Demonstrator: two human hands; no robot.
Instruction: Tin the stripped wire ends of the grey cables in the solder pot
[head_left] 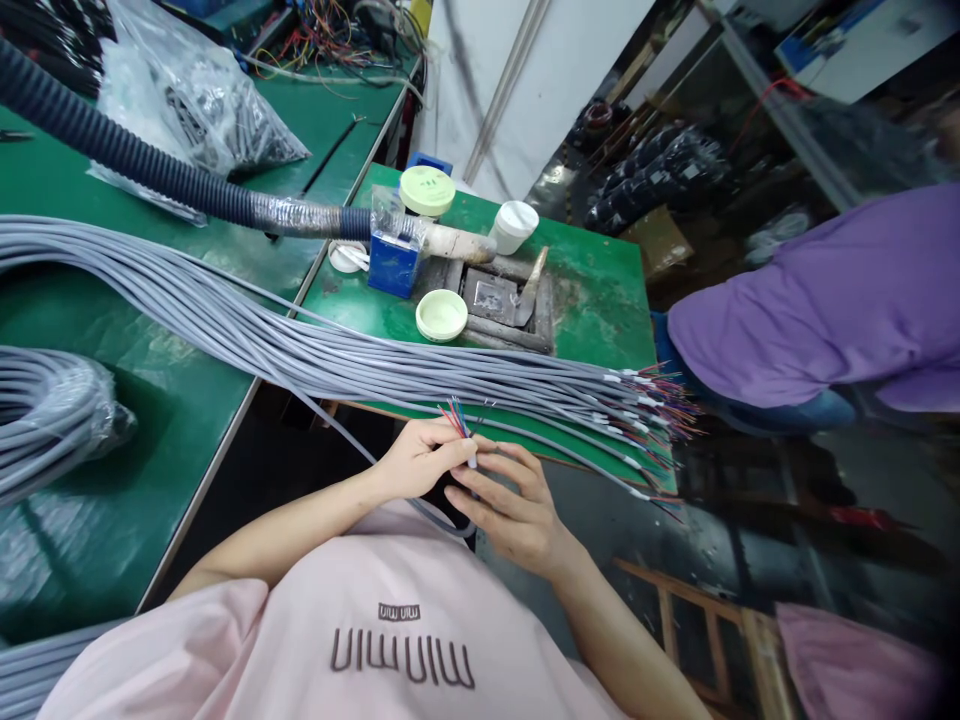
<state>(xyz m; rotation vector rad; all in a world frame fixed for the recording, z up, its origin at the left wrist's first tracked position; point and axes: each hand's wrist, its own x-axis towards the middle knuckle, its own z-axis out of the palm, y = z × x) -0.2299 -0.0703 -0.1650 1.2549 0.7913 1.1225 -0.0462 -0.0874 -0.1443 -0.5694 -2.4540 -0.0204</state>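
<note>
My left hand (424, 455) is closed on the stripped end of a grey cable (351, 438), in front of my chest. Thin coloured wires (456, 416), among them red and blue, fan out above its thumb. The fingers of my right hand (517, 500) curl in from the other side and touch the same cable end; its thumb is hidden. Just beyond both hands lies a thick bundle of grey cables (420, 370). Their stripped ends (660, 405), with white bands and coloured wires, reach the right edge of the green bench.
A solder pot (491, 297) with a scraper (534, 285) sits behind the bundle, near a ribbed hose (202, 190), a blue box (393, 264), an open round tub (442, 315) and a white cup (514, 226). A person in purple (825, 295) is at right. Coiled cable (52, 420) lies left.
</note>
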